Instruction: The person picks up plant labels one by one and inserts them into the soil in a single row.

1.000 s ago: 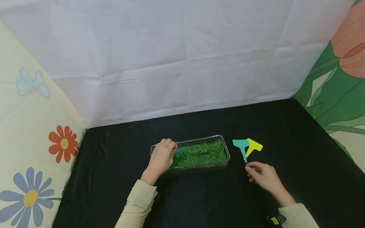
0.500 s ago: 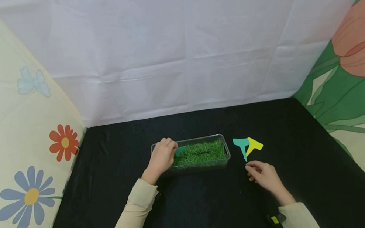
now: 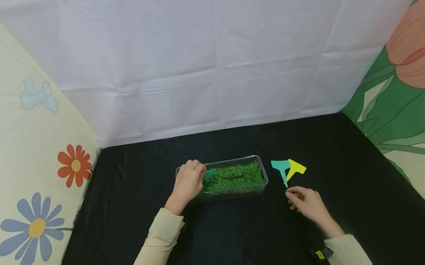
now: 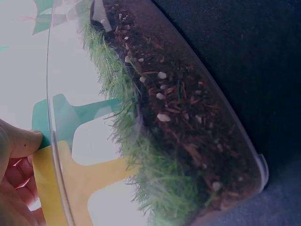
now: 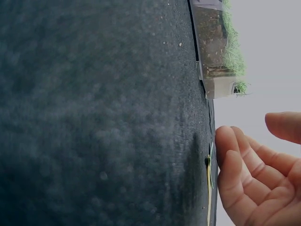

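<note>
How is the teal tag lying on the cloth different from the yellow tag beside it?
Colour: the teal tag is blue-green, the yellow tag bright yellow.
Pose: in the head view, the teal tag's stem runs nearly straight down the picture; the yellow tag's slants more, with its wide head to the right.
Both are T-shaped and lie on the black cloth.

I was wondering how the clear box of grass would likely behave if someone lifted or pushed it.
The clear box would probably feel heavy for its size, as dark soil fills its lower part. It seems unlikely to tip, standing low and long on the black cloth. Looking smooth and shiny, it might also be slippery.
</note>
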Motion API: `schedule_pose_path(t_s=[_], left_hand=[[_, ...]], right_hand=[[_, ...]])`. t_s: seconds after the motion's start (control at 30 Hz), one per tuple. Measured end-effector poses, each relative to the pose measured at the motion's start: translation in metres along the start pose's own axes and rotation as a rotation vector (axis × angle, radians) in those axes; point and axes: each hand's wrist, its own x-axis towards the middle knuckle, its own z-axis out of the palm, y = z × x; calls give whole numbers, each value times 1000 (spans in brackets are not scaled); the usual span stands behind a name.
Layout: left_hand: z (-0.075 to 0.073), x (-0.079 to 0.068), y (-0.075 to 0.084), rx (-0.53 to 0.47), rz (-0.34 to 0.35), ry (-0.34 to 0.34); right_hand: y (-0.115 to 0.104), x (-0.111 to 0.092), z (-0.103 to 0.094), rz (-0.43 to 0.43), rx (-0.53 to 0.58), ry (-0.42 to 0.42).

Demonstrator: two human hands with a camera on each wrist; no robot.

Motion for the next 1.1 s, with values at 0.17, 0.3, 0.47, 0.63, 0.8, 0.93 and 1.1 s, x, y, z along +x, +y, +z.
schedule_pose_path(t_s=[0.17,0.3,0.47,0.63,0.8,0.93,1.1], left_hand=[[-1,-1,-1,0,-11,-9],[-1,-2,-1,-9,-10,-8],[-1,-3,-2,-10,-4,3],[0,-3,-2,-9,-12,1],[-3,-3,-2,-25,-32,-14],[-9,-4,-2,-52,-60,-18],[-19,-10,-3,-68,-122,-18]], right_hand=[[0,0,0,5,3,-1],[0,0,0,10,1,-7],[0,0,0,0,1,-4],[0,0,0,1,6,0],[0,0,-1,-1,2,-8],[0,0,-2,-3,-1,-7],[-1,-1,-2,1,2,-8]])
